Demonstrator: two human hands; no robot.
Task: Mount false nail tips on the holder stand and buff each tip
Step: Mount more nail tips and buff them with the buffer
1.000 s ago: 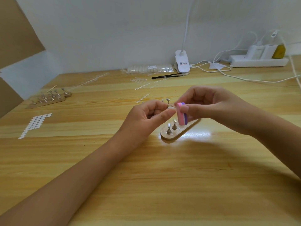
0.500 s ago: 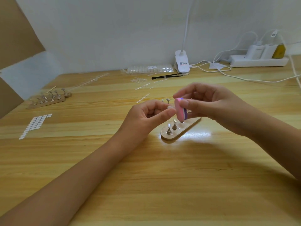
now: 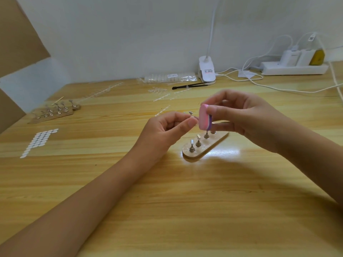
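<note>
**Nail tip held to the buffer above the stand**

The left hand (image 3: pixel 163 132), fingers (image 3: pixel 188 124) curled, pinches a small clear nail tip (image 3: pixel 194 118). The right hand (image 3: pixel 245 119) grips a pink-and-purple buffer block (image 3: pixel 203 117) upright, pink face against the tip. Both are held at 12 o'clock of the wooden holder stand (image 3: pixel 209 147) on the counter (image 3: pixel 185 210). A second stand (image 3: pixel 53 113) lies at 10 o'clock, well apart.
</note>
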